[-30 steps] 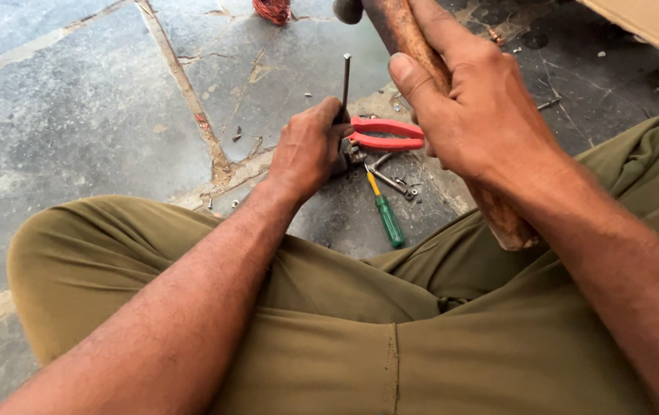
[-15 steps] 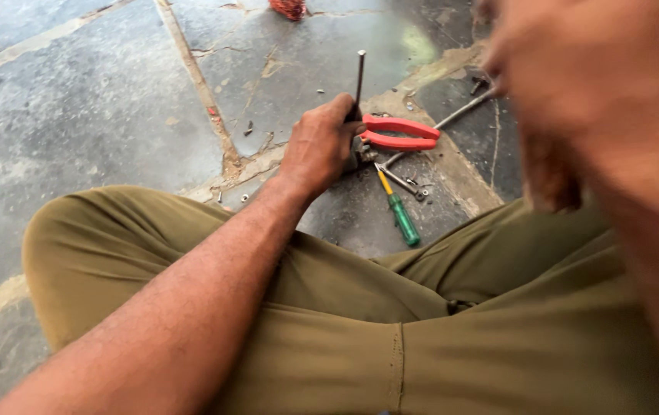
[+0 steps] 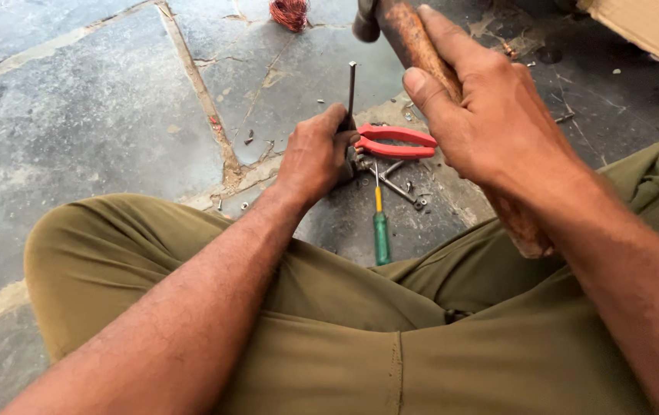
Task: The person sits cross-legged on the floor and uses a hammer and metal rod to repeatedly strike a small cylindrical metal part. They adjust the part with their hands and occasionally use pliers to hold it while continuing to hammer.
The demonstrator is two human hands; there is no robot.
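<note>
The left hand (image 3: 316, 154) is pinching a long metal nail (image 3: 351, 92) and holding it upright on the stone floor (image 3: 76, 115). The right hand (image 3: 491, 115) is wrapping closed around the wooden handle of a hammer (image 3: 414, 42), which is hanging above and just right of the nail's head, apart from it. Red-handled pliers (image 3: 395, 142) are lying just right of the left hand, with a green-handled screwdriver (image 3: 380, 230) nearer, beside the olive trousers (image 3: 329, 323). A coil of copper wire (image 3: 289, 13) is sitting at the far edge.
</note>
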